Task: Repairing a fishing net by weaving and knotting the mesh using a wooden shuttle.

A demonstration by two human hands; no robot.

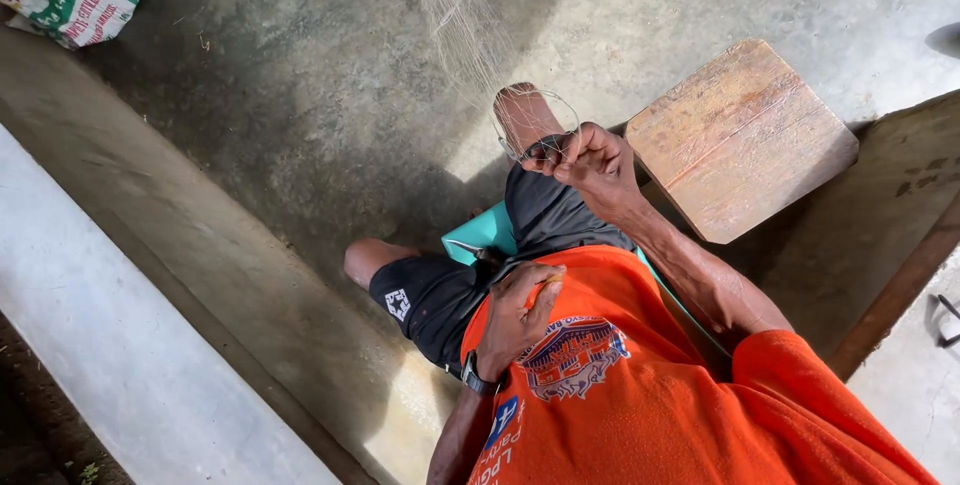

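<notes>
Below, I see a grey concrete floor (300, 95) in patchy sunlight, with a worn square wooden stool (740, 140) near the knee. The right hand (595, 165) is pinched closed on a thin pale fishing net (470, 35) running up out of view. The left hand (520, 315) rests curled against the orange printed shirt (640, 395), and I cannot tell what it grips.

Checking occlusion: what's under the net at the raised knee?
The fine net drapes over the knee, whose skin shows through the mesh. The right hand pinches it there. Below, black shorts cover the thigh. The left hand rests against the orange shirt.
</notes>
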